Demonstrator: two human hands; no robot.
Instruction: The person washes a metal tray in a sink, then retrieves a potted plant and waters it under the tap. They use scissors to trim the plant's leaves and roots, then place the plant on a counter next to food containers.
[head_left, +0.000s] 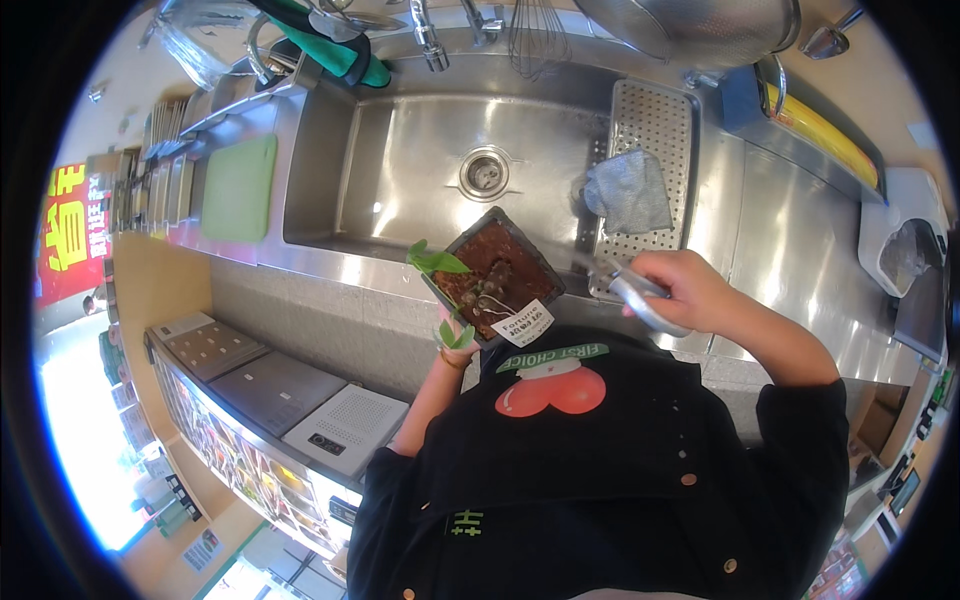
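Note:
My left hand (464, 350) holds a square dark pot (541, 268) from beneath, mostly hidden behind it. Brown soil fills the pot, with a small plant with green leaves (441, 261) and a white tag bearing writing (523, 323). My right hand (673, 289) grips a metal tool (637, 296) with a silver handle; its far end is blurred and points left at the pot, apart from it. The pot is tilted over the near edge of a steel sink (420, 172). A grey cloth (631, 191) lies on a perforated steel tray (651, 116) at the sink's right side.
Two faucets (429, 45) and a wire whisk (538, 37) are at the sink's back. A green cutting board (240, 187) lies left of the sink. A large perforated metal strainer (705, 30) hangs at the back right. A white bin-like container (904, 217) stands at the far right.

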